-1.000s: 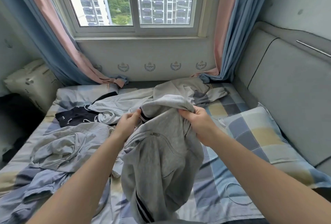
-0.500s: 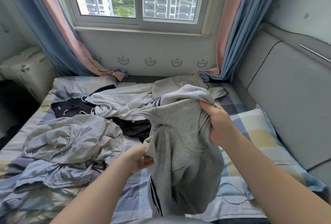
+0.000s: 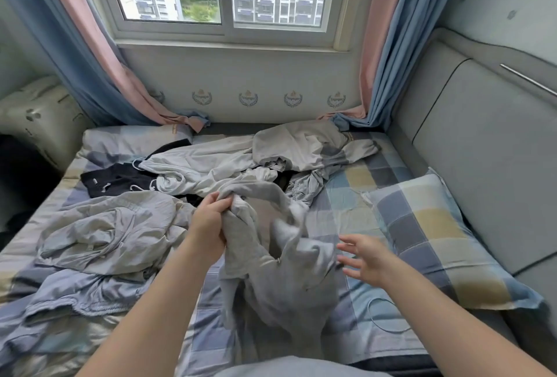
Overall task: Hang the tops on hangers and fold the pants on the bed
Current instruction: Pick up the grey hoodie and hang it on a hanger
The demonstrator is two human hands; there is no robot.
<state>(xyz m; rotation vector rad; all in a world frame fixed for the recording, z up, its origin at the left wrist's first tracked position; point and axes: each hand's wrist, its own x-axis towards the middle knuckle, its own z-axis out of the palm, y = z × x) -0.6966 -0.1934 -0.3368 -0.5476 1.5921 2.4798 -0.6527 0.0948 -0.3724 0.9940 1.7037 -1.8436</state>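
Left hand [image 3: 211,220] grips the grey garment [image 3: 280,280] by one bunched edge—apparently to shake it out—while the right hand [image 3: 364,259], fingers spread, holds nothing.

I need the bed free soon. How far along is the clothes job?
Barely begun: no hanger or folded piece shows. In hand: the left hand grips a grey garment; the right hand is open beside it. Left to do: the pale crumpled garment, black garment, white garment and others lying loose on the bed.
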